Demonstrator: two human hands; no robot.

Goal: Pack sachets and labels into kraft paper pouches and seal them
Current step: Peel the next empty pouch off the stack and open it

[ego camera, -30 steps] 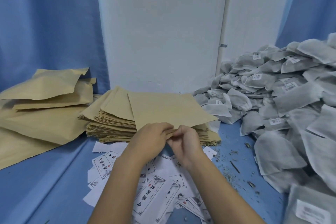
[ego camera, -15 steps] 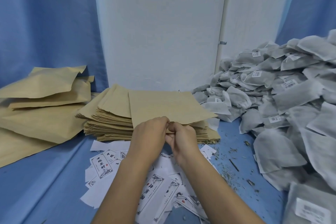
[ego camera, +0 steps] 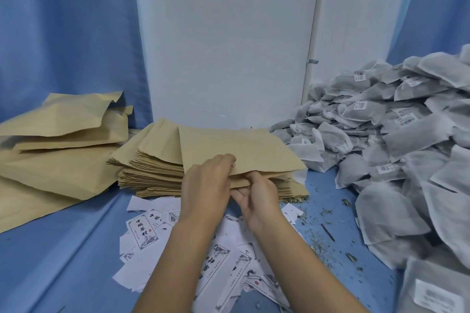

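Grip: left hand [ego camera: 206, 185], right hand [ego camera: 259, 198] on pouch [ego camera: 241, 150]; sachets [ego camera: 407, 134], labels [ego camera: 142, 231] nearby

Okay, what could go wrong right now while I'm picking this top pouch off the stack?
1. Your left hand and right hand pinch the top pouch at its near edge, right against the stack, so a second pouch may lift with it.
2. Loose dried bits lie on the table beside the labels and might get carried into a pouch.
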